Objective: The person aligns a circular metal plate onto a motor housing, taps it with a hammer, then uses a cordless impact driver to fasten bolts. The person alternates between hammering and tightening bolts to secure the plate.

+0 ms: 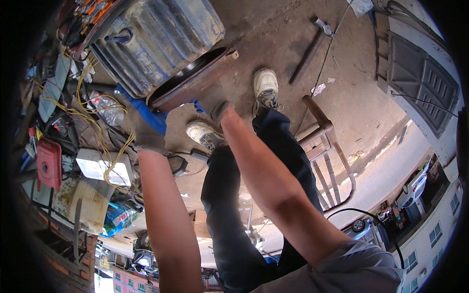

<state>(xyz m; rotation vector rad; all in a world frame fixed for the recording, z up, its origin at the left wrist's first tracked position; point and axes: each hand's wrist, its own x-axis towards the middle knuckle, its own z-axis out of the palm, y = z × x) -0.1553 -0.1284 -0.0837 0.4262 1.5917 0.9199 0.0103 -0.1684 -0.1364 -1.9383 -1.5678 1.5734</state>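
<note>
Both gloved hands on the rusty round metal disc [188, 80]

Left hand [146, 139] and right hand [218, 111] clasp its lower rim; it leans on the blue ribbed drum [156, 34] (floor-level), not yet lifted clear.

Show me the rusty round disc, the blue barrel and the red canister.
rusty round disc [193, 80], head view, on its rim edge
blue barrel [161, 36], head view, on its ribbed side
red canister [49, 163], head view, on its front face
</note>
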